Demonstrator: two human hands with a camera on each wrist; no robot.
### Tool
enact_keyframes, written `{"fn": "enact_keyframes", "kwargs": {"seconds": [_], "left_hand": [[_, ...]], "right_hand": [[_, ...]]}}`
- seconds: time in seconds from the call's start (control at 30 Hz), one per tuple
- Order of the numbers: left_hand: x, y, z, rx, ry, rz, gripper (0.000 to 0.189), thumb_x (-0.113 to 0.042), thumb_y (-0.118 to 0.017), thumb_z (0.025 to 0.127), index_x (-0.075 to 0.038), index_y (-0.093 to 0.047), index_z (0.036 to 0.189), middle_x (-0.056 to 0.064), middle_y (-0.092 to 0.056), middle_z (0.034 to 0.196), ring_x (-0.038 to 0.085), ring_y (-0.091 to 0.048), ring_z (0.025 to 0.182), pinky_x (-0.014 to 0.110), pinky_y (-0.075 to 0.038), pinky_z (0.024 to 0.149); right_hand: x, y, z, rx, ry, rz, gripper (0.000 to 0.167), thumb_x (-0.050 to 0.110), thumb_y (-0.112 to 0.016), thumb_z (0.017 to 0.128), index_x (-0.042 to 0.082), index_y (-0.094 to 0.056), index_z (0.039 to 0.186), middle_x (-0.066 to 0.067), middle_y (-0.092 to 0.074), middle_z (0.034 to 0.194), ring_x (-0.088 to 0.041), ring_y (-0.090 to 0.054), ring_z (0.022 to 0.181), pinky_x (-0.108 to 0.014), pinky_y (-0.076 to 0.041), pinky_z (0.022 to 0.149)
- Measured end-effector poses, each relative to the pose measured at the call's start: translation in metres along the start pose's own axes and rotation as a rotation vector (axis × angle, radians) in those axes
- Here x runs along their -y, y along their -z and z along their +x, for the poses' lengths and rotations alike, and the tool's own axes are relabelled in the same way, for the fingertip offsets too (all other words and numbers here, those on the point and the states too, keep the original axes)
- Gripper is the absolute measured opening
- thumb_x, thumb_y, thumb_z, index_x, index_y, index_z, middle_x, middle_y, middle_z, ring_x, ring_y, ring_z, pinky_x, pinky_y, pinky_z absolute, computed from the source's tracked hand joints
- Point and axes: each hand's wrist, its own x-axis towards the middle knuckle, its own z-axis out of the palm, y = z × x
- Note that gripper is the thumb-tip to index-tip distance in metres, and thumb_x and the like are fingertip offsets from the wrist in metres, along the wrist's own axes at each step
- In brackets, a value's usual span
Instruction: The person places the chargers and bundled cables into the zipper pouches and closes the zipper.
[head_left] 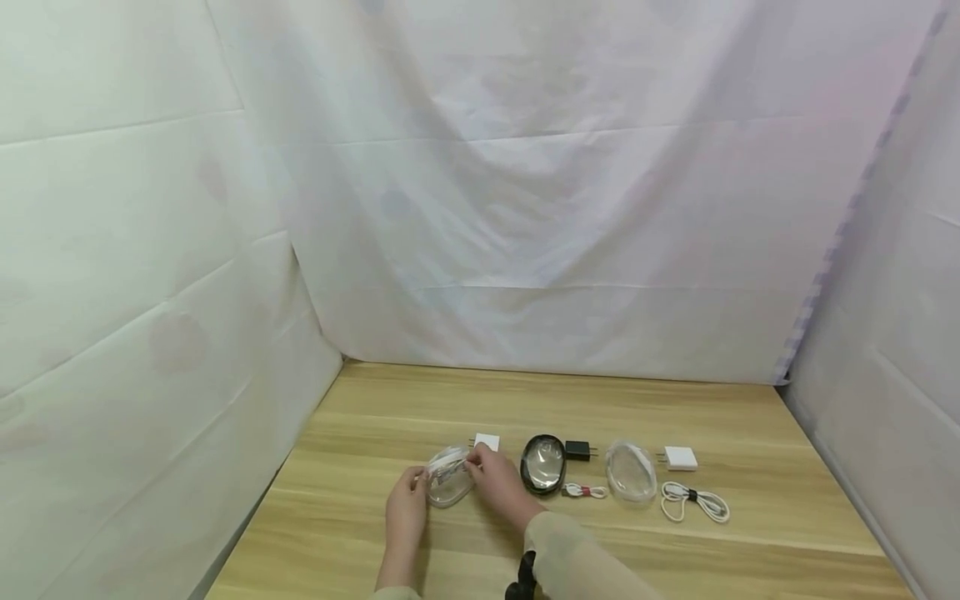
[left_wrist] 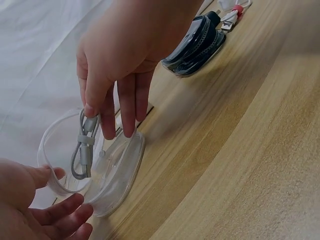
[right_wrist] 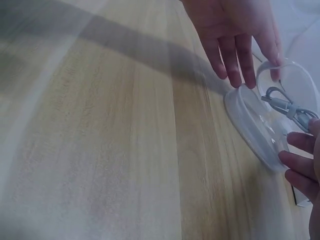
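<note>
At the table's left, a clear zip case (head_left: 447,498) stands with its lid raised. My left hand (head_left: 406,505) is at its left side, the thumb hooked over the lid's rim (left_wrist: 44,150) and the fingers by the base (left_wrist: 125,172). My right hand (head_left: 501,483) pinches a bundled grey USB cable (left_wrist: 85,147) between thumb and fingers, over the opened case. A small strap binds the cable's middle, and its plug points down in the left wrist view. Just behind the right hand is a white charger plug (head_left: 487,441), partly hidden.
Rightward stand a black-rimmed case (head_left: 530,486), a black charger plug (head_left: 577,451), a white cable with a red tie (head_left: 587,492), another clear case (head_left: 632,475), a white charger plug (head_left: 681,457) and a white cable with a black tie (head_left: 705,502). White cloth (head_left: 525,250) hangs around the wooden table (head_left: 600,400).
</note>
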Motion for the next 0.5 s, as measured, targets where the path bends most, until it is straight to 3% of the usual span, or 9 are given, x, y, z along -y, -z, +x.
{"fn": "enact_keyframes", "kwargs": {"seconds": [0.13,0.33,0.5], "left_hand": [[-0.0018,-0.0025,-0.0005,-0.031,0.001,0.009,0.021,-0.012,-0.055,0.098,0.000,-0.067,0.111,0.022,-0.068,0.105,0.038,-0.064,0.096,0.053,-0.053,0.079],[-0.0061,-0.0057,-0.0007,-0.086,0.027,-0.013,0.023,-0.013,-0.055,0.099,0.003,-0.066,0.111,0.014,-0.068,0.089,0.020,-0.060,0.070,0.034,-0.051,0.060],[-0.0099,-0.0087,-0.0034,-0.100,0.058,-0.041,0.024,-0.013,-0.054,0.100,0.004,-0.065,0.111,0.015,-0.067,0.090,0.022,-0.060,0.072,0.034,-0.051,0.060]], "right_hand": [[0.0012,0.0025,0.0008,0.003,-0.013,-0.035,0.006,0.018,-0.064,0.095,0.013,-0.062,0.096,-0.003,-0.072,0.096,-0.019,-0.066,0.085,-0.034,-0.054,0.071],[0.0033,0.0012,0.0030,0.027,-0.037,-0.032,0.005,0.018,-0.063,0.095,0.013,-0.062,0.097,0.003,-0.069,0.089,-0.012,-0.063,0.080,-0.031,-0.053,0.071],[0.0051,-0.0049,0.0049,0.012,-0.031,-0.048,0.004,0.017,-0.066,0.092,0.013,-0.064,0.093,0.008,-0.067,0.082,-0.010,-0.062,0.076,-0.030,-0.052,0.070]]}}
